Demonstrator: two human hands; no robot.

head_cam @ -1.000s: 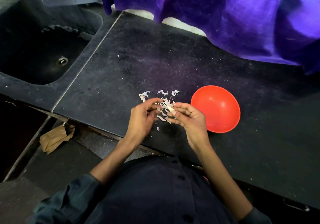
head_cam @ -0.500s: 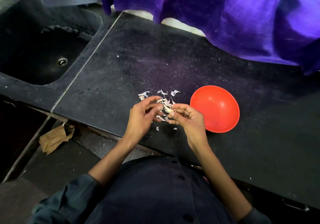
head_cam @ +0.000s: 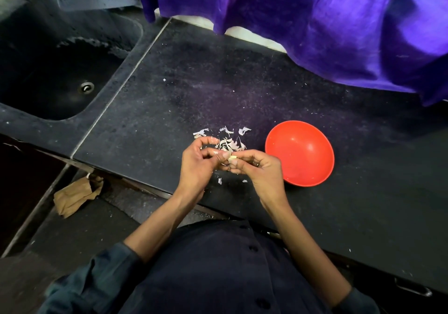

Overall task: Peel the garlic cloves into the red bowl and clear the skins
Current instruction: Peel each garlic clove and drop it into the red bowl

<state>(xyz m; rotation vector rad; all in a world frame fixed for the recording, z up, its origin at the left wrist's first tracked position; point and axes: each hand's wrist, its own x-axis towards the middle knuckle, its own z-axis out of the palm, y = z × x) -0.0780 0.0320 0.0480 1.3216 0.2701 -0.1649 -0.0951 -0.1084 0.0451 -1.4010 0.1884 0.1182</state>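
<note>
near the middle of the frame both hands meet over the front part of a dark stone counter (head_cam: 242, 90). the left hand (head_cam: 197, 165) has its fingers curled, thumb and forefinger pinching at a small pale garlic clove (head_cam: 232, 159), and the right hand (head_cam: 263, 171) grips the same clove from the other side with curled fingers. the clove is mostly hidden between the fingertips, so how much skin is left on it cannot be told. just above the hands in the frame lies a loose scatter of whitish-pink garlic skins (head_cam: 229, 141) on the counter, with a few small flakes below the hands too. the red bowl (head_cam: 300, 153) sits right of centre, just beside the right hand and not touching it; only faint specks show inside. in the upper left of the frame is a dark sink (head_cam: 60, 71) with a round drain. a purple cloth (head_cam: 315, 27) hangs across the top of the frame. a crumpled brown paper bag (head_cam: 75, 198) lies lower left, below the counter edge. the person's dark buttoned shirt (head_cam: 218, 272) fills the bottom.
</note>
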